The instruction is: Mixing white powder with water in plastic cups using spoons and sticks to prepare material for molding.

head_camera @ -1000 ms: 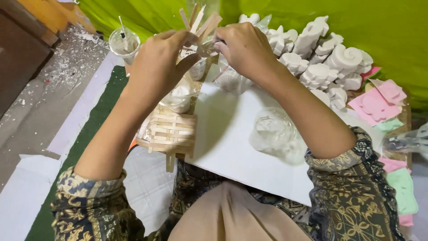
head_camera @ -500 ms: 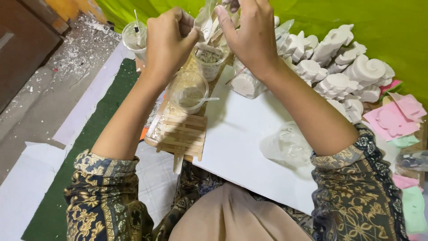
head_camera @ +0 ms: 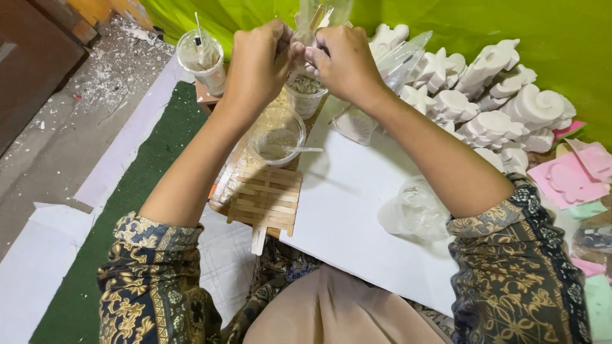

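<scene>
green backdrop (head_camera: 510, 19) | white board (head_camera: 357, 210) | pink moulds (head_camera: 574, 175)

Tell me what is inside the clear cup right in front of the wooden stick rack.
The clear cup holds a thin layer of whitish paste and a pale stirrer resting across its rim. The left hand above covers nothing of it; how deep the paste goes cannot be told.

Taking the board (head_camera: 357, 210) as landmark: a stick rack (head_camera: 264, 197) lies at its left edge, with a bowl (head_camera: 275, 135) just behind the rack. Plaster casts (head_camera: 491, 108) crowd its far right corner. A crumpled bag (head_camera: 414, 210) lies on it.
</scene>
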